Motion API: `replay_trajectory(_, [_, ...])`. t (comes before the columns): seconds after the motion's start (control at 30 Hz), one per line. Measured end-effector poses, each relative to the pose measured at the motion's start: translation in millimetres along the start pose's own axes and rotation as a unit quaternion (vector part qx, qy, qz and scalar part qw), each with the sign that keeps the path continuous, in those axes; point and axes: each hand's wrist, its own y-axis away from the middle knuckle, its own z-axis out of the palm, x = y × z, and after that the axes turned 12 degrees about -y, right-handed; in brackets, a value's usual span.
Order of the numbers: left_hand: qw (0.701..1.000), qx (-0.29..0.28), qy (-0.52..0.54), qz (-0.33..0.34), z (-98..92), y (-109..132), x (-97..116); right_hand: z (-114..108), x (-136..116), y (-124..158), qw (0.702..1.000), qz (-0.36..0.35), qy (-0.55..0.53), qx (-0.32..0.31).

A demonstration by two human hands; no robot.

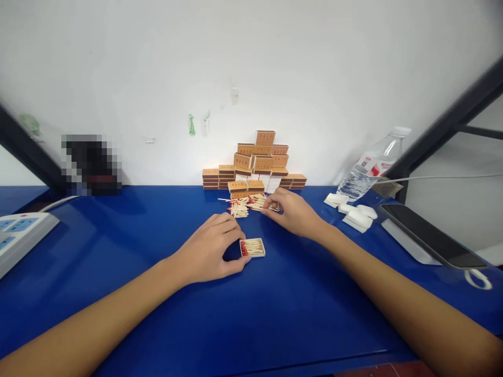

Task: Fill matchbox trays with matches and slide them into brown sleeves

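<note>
Matches point(253, 247), slim and red-tipped, fill a shallow tray point(257, 256) held by the left grip point(214, 246); right grip point(293, 208), hold unclear, touches a loose heap point(239, 210); boxy matchboxes point(263, 163) stack beyond.

A glossy blue table point(275, 319) carries stacked matchboxes point(265, 138) at its far middle. Loose matches point(239, 210) lie heaped just nearer, then a small tray point(257, 256) (full of red-headed matches point(253, 247)). Left sits a white power strip point(37, 238); far left, a blurred dark object point(88, 162); right, a water bottle point(359, 178), white pieces point(358, 220) and a white block point(408, 243).
</note>
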Motion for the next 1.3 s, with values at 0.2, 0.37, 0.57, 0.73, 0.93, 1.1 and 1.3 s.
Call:
replay_trajectory(0.2, [1.000,0.005,-0.006,-0.005,1.8,0.0,-2.6,5.5,-2.4,-0.3,0.998,0.031,0.057,-0.009])
replay_trajectory(0.37, [1.000,0.006,-0.002,-0.004,1.1,-0.3,-1.6,3.4,7.6,-1.7,0.998,0.005,0.022,-0.052])
replay_trajectory(0.57, [1.000,0.003,-0.007,-0.004,0.6,-1.4,-2.5,-1.0,9.7,2.5,0.996,-0.017,0.007,-0.093])
replay_trajectory(0.73, [1.000,-0.001,-0.007,-0.006,0.4,-0.8,-2.6,-4.4,5.0,4.2,0.994,-0.017,-0.010,-0.112])
replay_trajectory(0.93, [1.000,0.000,-0.010,-0.004,0.1,-0.9,-2.3,-15.6,3.2,9.4,0.989,0.012,-0.027,-0.147])
replay_trajectory(1.1, [1.000,-0.002,-0.010,-0.010,0.7,-0.1,-3.5,-15.7,0.5,9.3,0.989,0.021,-0.032,-0.145])
replay_trajectory(1.3, [1.000,-0.001,-0.013,-0.012,-0.5,-1.4,-3.9,-16.4,4.1,10.4,0.986,0.018,-0.059,-0.152])
